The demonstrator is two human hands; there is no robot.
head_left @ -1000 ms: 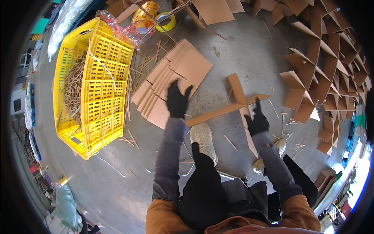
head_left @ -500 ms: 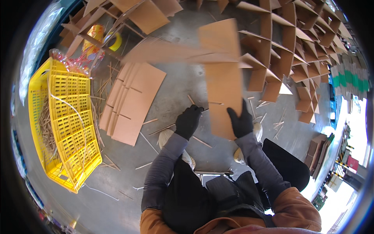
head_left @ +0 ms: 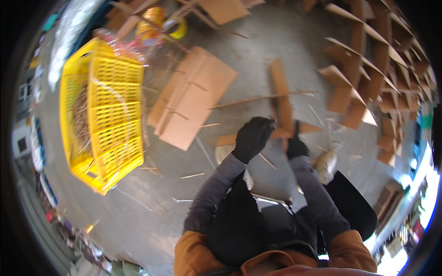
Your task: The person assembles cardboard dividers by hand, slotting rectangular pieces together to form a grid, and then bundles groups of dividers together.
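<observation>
Slotted cardboard divider strips [head_left: 282,87], crossing one another, stand nearly edge-on in front of me. My right hand [head_left: 298,143], in a black glove, grips their near end, with one finger pointing up along the cardboard. Beside it on the left, my gloved left hand [head_left: 253,136] is closed with its fingertips at the strips; its grip is partly hidden. To the left, a stack of slotted cardboard sheets [head_left: 195,99] lies on the floor.
A yellow plastic crate [head_left: 115,117] holding thin cardboard scraps [head_left: 82,115] is at the left. Assembled cardboard grids [head_left: 357,69] stand at the right. Yellow tape [head_left: 176,28] lies beyond the stack. Loose scraps litter the concrete floor [head_left: 258,50].
The cardboard in my right hand has turned from broad side to nearly edge-on and come lower. My left hand has closed in on it. The whole view has shifted.
</observation>
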